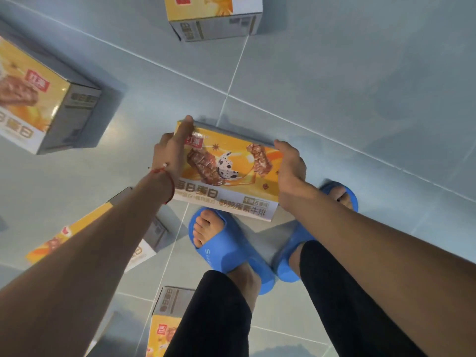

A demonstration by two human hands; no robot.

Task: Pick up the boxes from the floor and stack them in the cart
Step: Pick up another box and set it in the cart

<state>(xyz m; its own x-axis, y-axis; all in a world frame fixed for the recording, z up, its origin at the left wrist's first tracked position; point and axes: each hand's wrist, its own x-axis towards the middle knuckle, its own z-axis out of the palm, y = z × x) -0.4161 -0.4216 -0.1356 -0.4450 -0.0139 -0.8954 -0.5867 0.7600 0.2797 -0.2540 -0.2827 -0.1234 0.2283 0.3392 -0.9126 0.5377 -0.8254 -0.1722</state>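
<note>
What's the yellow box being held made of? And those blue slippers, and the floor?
The box looks like thin cardboard with glossy print: sharp folded edges, a shine on the picture. The blue slippers seem soft moulded foam or rubber, matte: thick, rounded, no seams. The floor looks like glazed tile: straight pale grout lines and faint reflections.

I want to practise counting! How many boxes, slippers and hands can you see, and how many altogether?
Boxes: 5, the held box and four others
Blue slippers: 2
Hands: 2, left hand and right hand, both gripping the held box
Total: 9
</note>
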